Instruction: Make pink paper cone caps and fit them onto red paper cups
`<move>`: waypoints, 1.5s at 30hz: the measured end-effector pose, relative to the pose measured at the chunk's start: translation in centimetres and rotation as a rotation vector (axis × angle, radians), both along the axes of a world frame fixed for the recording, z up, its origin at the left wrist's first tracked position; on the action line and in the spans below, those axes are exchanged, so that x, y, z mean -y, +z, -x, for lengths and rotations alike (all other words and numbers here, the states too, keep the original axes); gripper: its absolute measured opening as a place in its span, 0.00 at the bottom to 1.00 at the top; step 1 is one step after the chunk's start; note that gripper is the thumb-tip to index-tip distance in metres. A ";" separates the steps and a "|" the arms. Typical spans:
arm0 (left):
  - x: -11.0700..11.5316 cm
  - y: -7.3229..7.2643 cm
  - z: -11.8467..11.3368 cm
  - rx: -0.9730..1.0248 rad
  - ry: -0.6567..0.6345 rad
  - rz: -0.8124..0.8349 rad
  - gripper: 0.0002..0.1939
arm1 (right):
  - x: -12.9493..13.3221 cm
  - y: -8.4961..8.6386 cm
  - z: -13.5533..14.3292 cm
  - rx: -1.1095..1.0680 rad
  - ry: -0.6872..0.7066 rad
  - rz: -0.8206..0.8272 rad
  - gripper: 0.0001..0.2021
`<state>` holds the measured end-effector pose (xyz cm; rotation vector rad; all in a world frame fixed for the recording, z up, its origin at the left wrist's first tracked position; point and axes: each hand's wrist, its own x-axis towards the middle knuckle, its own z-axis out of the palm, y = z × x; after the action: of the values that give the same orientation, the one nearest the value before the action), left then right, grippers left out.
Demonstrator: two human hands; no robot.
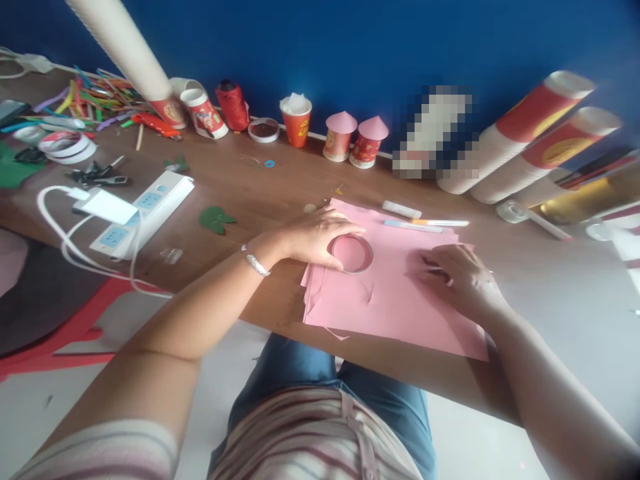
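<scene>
While a ring (356, 272) lies on pink paper (400, 293) atop the bench (265, 293), the left hand (320, 237) clasps its rim; the right hand (465, 277), well apart, has a grip too shadowed to tell. Positioning seems the step; next calls for steadiness.

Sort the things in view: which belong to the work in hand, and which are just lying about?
Likely in use:
pink sheets
ring, in the grip of the left hand
whatever the right hand may hold, too unclear to name

Apparently lying about:
power strip
red spool
green cutout
</scene>
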<state>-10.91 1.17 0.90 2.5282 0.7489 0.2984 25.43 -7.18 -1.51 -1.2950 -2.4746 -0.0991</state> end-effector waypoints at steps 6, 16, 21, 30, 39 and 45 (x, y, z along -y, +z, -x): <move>-0.3 0.8 -0.3 -0.098 -0.041 -0.029 0.36 | -1.2 3.0 0.6 -0.013 -0.172 -0.048 0.13; -0.4 0.5 -0.3 0.004 -0.079 -0.006 0.32 | -6.7 3.9 1.9 0.105 -0.250 0.008 0.13; -0.7 0.4 -0.1 -0.030 -0.070 0.029 0.38 | -8.0 3.8 2.7 0.085 -0.294 0.080 0.14; -0.9 0.2 -0.1 0.008 -0.054 0.030 0.40 | -8.9 3.1 3.6 0.045 -0.276 0.093 0.14; -1.1 -0.6 -0.1 0.071 -0.084 0.017 0.38 | -7.1 2.1 2.4 0.016 -0.242 0.039 0.12; -1.3 -0.8 0.3 0.140 -0.084 0.028 0.35 | -4.6 2.5 4.9 -0.089 -0.030 -0.021 0.12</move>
<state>-11.22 2.49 0.08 2.4746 0.5868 0.4278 20.56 -2.63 1.01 -1.2991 -2.3742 -0.0724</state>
